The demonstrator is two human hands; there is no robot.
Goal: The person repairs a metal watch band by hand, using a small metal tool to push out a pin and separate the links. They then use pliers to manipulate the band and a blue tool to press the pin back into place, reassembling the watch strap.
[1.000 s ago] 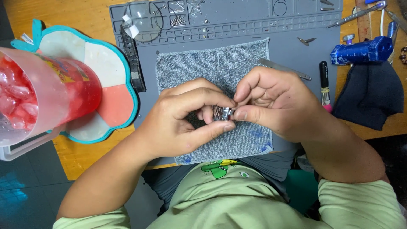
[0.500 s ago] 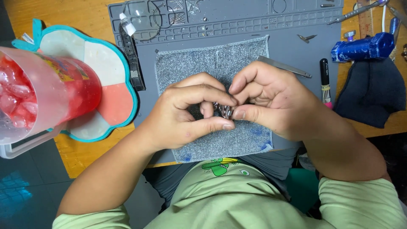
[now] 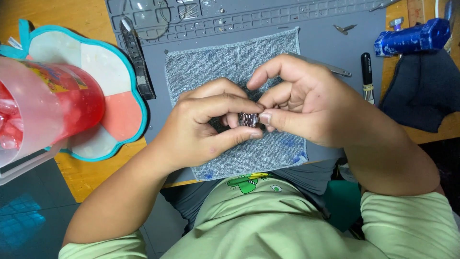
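Head view: both hands meet over the grey cloth [image 3: 225,72] in the middle of the grey work mat [image 3: 330,45] on the table [image 3: 81,172]. The left hand [image 3: 206,124] pinches a small metal watch bracelet [image 3: 249,119] between thumb and forefinger, and the right hand [image 3: 302,103] closes on its other end, fingers curled tight. The grip is only fingertips on a tiny slick part, so I reckon it could slip and drop onto the cloth. Wrists are angled inward, elbows out. A red drink pitcher [image 3: 52,110] sits left, a black-handled screwdriver [image 3: 366,76] right.
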